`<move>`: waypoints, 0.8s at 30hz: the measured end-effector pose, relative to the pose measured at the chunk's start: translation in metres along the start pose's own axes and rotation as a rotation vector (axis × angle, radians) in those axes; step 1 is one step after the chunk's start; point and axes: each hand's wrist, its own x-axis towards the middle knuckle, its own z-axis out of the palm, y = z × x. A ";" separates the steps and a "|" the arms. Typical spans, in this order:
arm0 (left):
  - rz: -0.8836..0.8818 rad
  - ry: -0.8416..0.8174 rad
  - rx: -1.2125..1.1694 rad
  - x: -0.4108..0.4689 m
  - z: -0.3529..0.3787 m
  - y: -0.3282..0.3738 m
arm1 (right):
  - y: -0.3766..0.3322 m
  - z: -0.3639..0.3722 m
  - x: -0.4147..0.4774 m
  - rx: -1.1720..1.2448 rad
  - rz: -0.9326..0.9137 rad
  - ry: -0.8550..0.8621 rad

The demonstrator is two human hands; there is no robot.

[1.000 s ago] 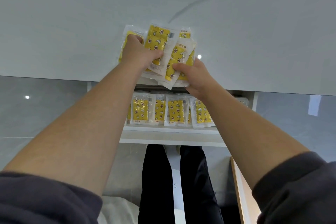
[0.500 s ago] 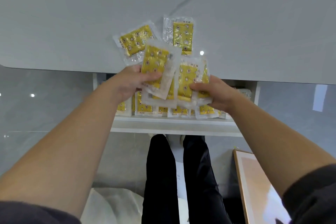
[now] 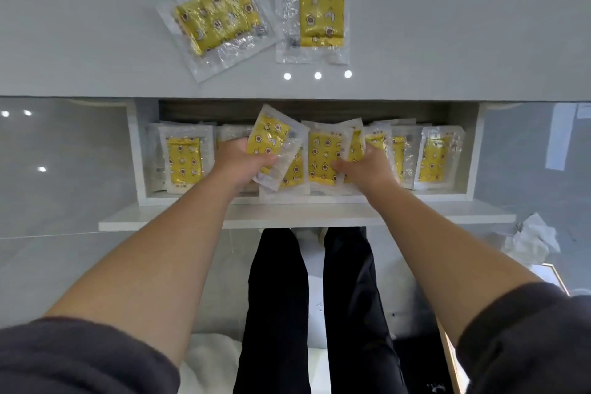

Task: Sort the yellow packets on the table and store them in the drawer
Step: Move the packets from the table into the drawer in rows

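- The left hand (image 3: 243, 163) is reaching into the open drawer (image 3: 137, 157), thumb and fingers pinching a fanned bunch of yellow packets (image 3: 321, 153).
- The right hand (image 3: 367, 169) is gripping the same bunch inside the drawer, fingers curled round its other edge.
- Stored packets (image 3: 185, 160) are lying in a row in the drawer.
- On the table (image 3: 80, 25) beyond the drawer, a tilted packet (image 3: 217, 16) and a straight packet (image 3: 321, 6) are lying side by side.

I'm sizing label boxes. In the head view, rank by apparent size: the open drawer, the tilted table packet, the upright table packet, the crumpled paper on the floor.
1. drawer
2. tilted packet and upright packet: alike, not ranked
3. crumpled paper, though it lies farther away
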 end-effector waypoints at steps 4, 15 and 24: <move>0.134 0.157 0.283 0.013 0.015 -0.006 | 0.005 -0.003 0.004 -0.146 -0.095 0.096; 0.155 0.448 0.364 -0.031 0.026 0.009 | 0.027 -0.087 -0.008 -0.145 0.035 0.083; 0.131 0.013 0.284 -0.037 0.134 0.046 | 0.031 -0.120 0.033 -0.219 -0.041 -0.029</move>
